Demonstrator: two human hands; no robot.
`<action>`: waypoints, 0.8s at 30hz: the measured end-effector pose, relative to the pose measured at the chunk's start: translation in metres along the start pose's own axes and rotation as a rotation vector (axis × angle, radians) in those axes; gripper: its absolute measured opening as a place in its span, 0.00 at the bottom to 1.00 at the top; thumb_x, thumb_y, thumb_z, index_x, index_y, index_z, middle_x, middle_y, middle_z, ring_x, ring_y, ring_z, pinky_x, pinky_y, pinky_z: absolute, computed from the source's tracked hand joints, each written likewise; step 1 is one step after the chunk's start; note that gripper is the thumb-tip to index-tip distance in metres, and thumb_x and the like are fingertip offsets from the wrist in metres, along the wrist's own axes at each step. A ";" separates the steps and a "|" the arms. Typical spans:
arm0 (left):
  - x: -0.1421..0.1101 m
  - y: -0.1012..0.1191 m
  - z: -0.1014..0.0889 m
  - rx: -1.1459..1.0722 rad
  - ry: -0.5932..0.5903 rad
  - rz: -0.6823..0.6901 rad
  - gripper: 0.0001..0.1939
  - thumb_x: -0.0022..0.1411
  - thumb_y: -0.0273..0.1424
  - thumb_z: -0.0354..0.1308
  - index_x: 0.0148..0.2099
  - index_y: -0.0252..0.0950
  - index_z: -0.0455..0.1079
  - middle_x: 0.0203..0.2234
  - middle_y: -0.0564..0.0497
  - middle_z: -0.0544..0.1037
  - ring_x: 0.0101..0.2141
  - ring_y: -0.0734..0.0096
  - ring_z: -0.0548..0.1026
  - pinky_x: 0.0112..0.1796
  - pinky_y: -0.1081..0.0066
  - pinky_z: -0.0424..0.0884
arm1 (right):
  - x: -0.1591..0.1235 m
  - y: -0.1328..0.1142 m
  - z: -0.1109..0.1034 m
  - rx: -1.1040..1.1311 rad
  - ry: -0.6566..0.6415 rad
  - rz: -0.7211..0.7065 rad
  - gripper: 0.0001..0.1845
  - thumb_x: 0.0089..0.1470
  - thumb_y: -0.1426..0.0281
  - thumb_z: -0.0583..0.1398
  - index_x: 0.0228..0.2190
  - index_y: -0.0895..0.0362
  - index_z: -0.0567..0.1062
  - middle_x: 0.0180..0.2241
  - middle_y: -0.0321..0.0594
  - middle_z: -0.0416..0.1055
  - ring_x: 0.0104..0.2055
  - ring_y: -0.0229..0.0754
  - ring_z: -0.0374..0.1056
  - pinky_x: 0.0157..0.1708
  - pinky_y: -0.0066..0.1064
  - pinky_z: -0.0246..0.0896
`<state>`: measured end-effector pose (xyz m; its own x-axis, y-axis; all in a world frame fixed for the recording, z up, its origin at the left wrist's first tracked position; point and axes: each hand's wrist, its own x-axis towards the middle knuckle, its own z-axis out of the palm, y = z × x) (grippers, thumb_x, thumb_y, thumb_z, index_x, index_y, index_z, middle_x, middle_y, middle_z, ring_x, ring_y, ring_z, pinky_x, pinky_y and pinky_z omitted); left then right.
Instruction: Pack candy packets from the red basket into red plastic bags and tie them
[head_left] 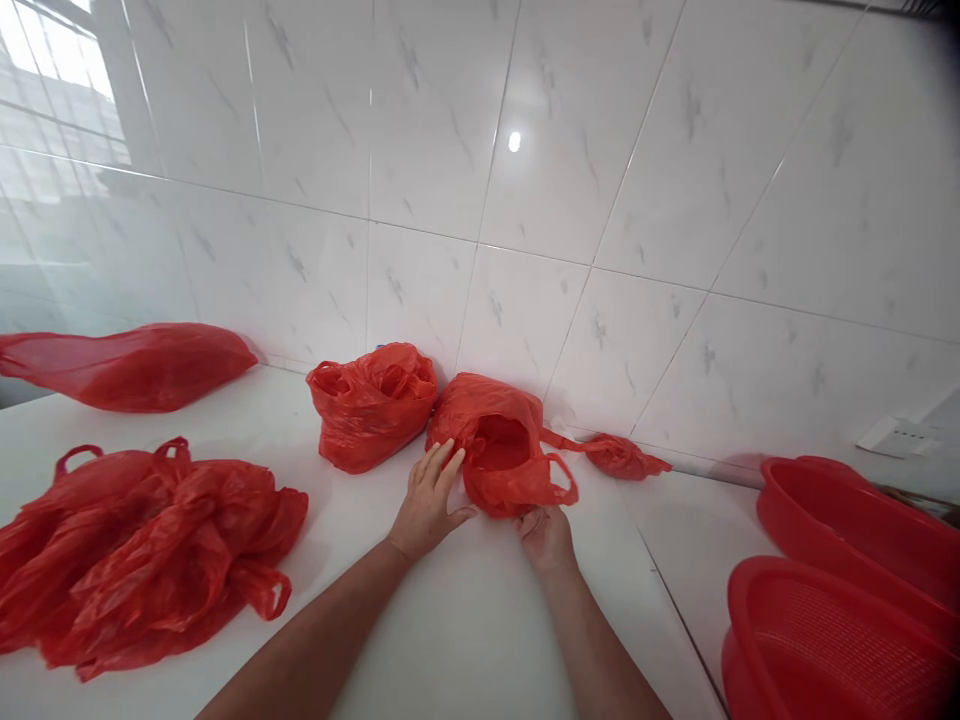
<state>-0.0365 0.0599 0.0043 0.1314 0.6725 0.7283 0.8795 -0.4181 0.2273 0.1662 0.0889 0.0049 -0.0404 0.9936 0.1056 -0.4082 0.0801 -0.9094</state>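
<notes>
A red plastic bag (517, 487) lies against the tiled wall with its mouth open toward me. What is inside it is too dark to make out. My left hand (429, 500) is at the bag's left side, fingers spread and fingertips against the plastic. Under the bag's front right edge, below a loop handle, my right hand (547, 538) has its fingers curled against the plastic; the fingertips are partly hidden. A second filled red bag (373, 420) stands close by on the left. To the right rests a small twisted red bag (626, 457).
A heap of crumpled red bags (165, 560) covers the near left of the white table (457, 640). Behind it lies a long red bag (150, 370). Red plastic baskets (757, 600) stand at the right, near a white power strip (896, 437) by the wall.
</notes>
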 end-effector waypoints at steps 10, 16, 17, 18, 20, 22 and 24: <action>-0.003 0.018 -0.003 -0.091 -0.102 0.223 0.09 0.54 0.18 0.53 0.32 0.38 0.68 0.41 0.52 0.77 0.52 0.61 0.66 0.57 0.53 0.51 | -0.005 -0.011 -0.049 0.372 -0.028 0.207 0.11 0.43 0.70 0.65 0.34 0.54 0.78 0.37 0.38 0.78 0.39 0.42 0.73 0.38 0.32 0.69; -0.002 0.012 -0.005 -0.022 -0.087 0.138 0.12 0.51 0.16 0.49 0.31 0.37 0.65 0.26 0.53 0.73 0.33 0.68 0.69 0.53 0.54 0.56 | -0.013 -0.024 -0.079 0.354 0.162 0.107 0.08 0.41 0.73 0.66 0.28 0.52 0.77 0.34 0.34 0.77 0.40 0.39 0.72 0.40 0.31 0.69; -0.001 0.012 -0.005 -0.018 -0.083 0.143 0.11 0.51 0.16 0.49 0.31 0.37 0.65 0.26 0.52 0.72 0.33 0.68 0.68 0.50 0.57 0.59 | -0.017 -0.026 -0.080 0.341 0.150 0.102 0.09 0.41 0.72 0.66 0.29 0.52 0.77 0.36 0.34 0.77 0.41 0.39 0.72 0.42 0.32 0.69; -0.001 0.012 -0.005 -0.017 -0.079 0.150 0.12 0.51 0.16 0.48 0.31 0.37 0.65 0.26 0.52 0.72 0.32 0.67 0.67 0.47 0.60 0.62 | -0.022 -0.029 -0.080 0.325 0.131 0.100 0.11 0.41 0.71 0.66 0.31 0.51 0.77 0.37 0.34 0.77 0.42 0.40 0.72 0.43 0.32 0.68; -0.002 0.013 -0.004 -0.021 -0.072 0.167 0.12 0.51 0.15 0.47 0.31 0.36 0.64 0.26 0.50 0.71 0.31 0.67 0.66 0.39 0.66 0.64 | -0.031 -0.032 -0.079 0.269 0.075 0.097 0.18 0.41 0.71 0.67 0.38 0.49 0.75 0.41 0.34 0.75 0.45 0.40 0.70 0.46 0.34 0.66; -0.002 0.015 -0.004 -0.030 -0.070 0.178 0.10 0.53 0.16 0.48 0.31 0.36 0.64 0.26 0.50 0.71 0.30 0.66 0.66 0.34 0.68 0.64 | -0.039 -0.033 -0.076 0.160 0.034 0.075 0.23 0.41 0.71 0.68 0.42 0.48 0.73 0.44 0.34 0.74 0.46 0.41 0.69 0.46 0.36 0.66; -0.003 0.017 -0.004 -0.053 -0.080 0.193 0.04 0.56 0.23 0.52 0.31 0.36 0.64 0.25 0.50 0.71 0.29 0.66 0.66 0.32 0.69 0.63 | -0.045 -0.032 -0.076 0.038 0.060 0.037 0.22 0.42 0.70 0.68 0.41 0.50 0.74 0.44 0.36 0.73 0.45 0.42 0.69 0.44 0.35 0.66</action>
<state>-0.0236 0.0483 0.0093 0.3325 0.6225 0.7085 0.8098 -0.5735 0.1239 0.2501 0.0477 -0.0012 -0.0022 0.9989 0.0469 -0.4421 0.0411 -0.8960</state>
